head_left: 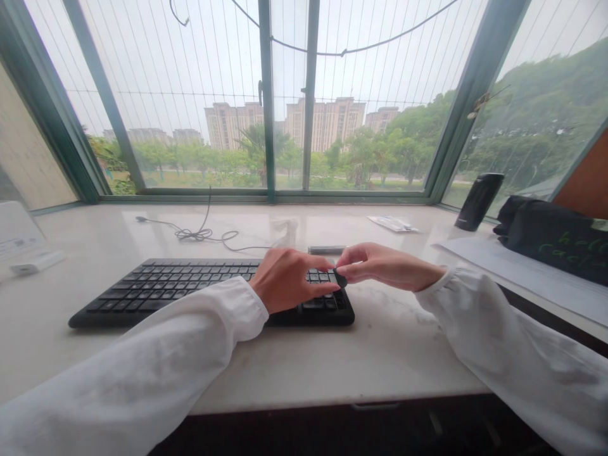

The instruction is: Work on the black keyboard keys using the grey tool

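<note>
A small, rounded black piece [341, 278] is held up over the right end of a black keyboard [156, 285]. My right hand [375, 265] pinches it between thumb and fingertips. From the other side, my left hand [289, 278] has its index finger and thumb at the piece's upper and lower edges, curved in a C shape. What kind of thing the piece is, I cannot make out. Both hands hide part of the number pad and the keys beside it. A grey, rod-like thing [327, 249] lies just behind the keyboard.
A thin black cable [202, 234] lies coiled behind the keyboard. A small flat packet [393, 223] rests near the window. Farther right are a black cylinder [479, 201], a dark cloth bag [553, 234] and paper sheets [527, 272]. A white box [19, 231] stands left. The counter's front edge [342, 405] is close.
</note>
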The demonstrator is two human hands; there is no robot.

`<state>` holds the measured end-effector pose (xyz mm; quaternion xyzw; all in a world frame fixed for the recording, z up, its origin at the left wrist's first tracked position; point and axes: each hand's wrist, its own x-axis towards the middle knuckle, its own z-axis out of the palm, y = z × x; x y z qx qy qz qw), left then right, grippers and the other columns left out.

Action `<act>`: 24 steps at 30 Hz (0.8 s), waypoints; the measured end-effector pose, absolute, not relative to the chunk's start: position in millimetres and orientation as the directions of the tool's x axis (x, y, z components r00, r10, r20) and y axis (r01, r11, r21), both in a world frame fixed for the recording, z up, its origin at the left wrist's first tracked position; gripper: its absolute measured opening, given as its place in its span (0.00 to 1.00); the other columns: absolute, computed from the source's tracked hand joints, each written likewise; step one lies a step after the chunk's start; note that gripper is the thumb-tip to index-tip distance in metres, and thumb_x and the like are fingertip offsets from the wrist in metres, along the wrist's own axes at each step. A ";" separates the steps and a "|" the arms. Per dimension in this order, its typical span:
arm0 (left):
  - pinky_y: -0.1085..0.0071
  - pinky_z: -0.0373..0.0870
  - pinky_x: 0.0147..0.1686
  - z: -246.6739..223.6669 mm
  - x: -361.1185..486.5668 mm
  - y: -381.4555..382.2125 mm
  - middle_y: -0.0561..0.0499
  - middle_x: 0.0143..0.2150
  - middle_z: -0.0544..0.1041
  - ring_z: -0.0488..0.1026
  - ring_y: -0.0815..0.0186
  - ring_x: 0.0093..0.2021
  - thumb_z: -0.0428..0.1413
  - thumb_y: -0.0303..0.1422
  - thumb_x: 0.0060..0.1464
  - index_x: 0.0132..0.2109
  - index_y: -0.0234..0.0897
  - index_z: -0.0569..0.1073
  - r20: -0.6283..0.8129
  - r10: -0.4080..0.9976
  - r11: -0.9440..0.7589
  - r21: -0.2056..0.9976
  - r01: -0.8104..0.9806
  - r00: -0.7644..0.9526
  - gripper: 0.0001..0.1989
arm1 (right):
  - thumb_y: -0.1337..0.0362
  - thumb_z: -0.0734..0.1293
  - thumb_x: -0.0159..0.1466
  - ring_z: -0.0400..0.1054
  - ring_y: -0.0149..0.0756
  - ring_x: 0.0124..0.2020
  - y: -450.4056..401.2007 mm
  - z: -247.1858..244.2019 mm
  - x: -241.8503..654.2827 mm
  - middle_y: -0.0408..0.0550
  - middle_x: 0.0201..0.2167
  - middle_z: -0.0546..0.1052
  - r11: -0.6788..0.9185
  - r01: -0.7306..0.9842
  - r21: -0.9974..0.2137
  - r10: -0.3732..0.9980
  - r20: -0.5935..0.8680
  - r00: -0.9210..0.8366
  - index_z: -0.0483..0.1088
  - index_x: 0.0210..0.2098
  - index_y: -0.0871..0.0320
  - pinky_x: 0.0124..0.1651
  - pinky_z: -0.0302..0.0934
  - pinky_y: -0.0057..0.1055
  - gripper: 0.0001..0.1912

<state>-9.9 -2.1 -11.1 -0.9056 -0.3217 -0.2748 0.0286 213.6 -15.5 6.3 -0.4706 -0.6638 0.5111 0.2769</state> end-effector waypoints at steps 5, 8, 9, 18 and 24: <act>0.70 0.67 0.36 -11.0 -9.8 -6.1 0.56 0.36 0.82 0.78 0.61 0.37 0.58 0.52 0.50 0.44 0.51 0.78 0.486 0.556 -0.804 0.108 0.585 0.674 0.18 | 0.56 0.76 0.49 0.69 0.30 0.33 -17.5 6.2 210.4 0.43 0.28 0.75 -0.045 0.334 -0.941 0.876 -0.198 -0.440 0.73 0.33 0.63 0.43 0.63 0.32 0.19; 0.70 0.66 0.35 -11.0 -9.6 -6.7 0.56 0.35 0.82 0.78 0.60 0.37 0.58 0.53 0.49 0.45 0.51 0.78 0.508 0.573 -0.784 0.110 0.611 0.644 0.19 | 0.56 0.76 0.50 0.69 0.30 0.33 -16.7 4.6 210.4 0.43 0.29 0.75 -0.048 0.300 -0.953 0.879 -0.183 -0.440 0.72 0.33 0.62 0.43 0.62 0.31 0.18; 0.70 0.66 0.35 -11.2 -9.6 -6.5 0.55 0.35 0.82 0.78 0.60 0.37 0.58 0.53 0.49 0.45 0.51 0.78 0.519 0.576 -0.778 0.113 0.618 0.632 0.20 | 0.56 0.75 0.50 0.69 0.30 0.34 -16.1 3.9 210.8 0.43 0.30 0.75 -0.043 0.292 -0.955 0.883 -0.174 -0.437 0.72 0.33 0.62 0.43 0.62 0.31 0.18; 0.71 0.64 0.35 -8.5 -8.0 -10.0 0.59 0.35 0.81 0.77 0.64 0.35 0.59 0.49 0.48 0.40 0.47 0.79 0.610 0.585 -0.766 0.199 0.611 0.535 0.16 | 0.55 0.74 0.53 0.70 0.35 0.37 -14.5 7.5 215.6 0.50 0.36 0.78 0.267 0.400 -0.877 0.862 0.032 -0.507 0.74 0.41 0.63 0.42 0.63 0.33 0.21; 0.73 0.63 0.30 -5.5 -5.5 -10.7 0.57 0.32 0.81 0.74 0.68 0.29 0.59 0.49 0.48 0.39 0.43 0.78 0.549 0.678 -0.732 0.453 0.508 0.488 0.17 | 0.57 0.74 0.53 0.72 0.37 0.39 -16.0 11.8 217.8 0.51 0.37 0.79 0.392 0.373 -0.841 0.843 0.167 -0.511 0.74 0.42 0.62 0.42 0.65 0.34 0.20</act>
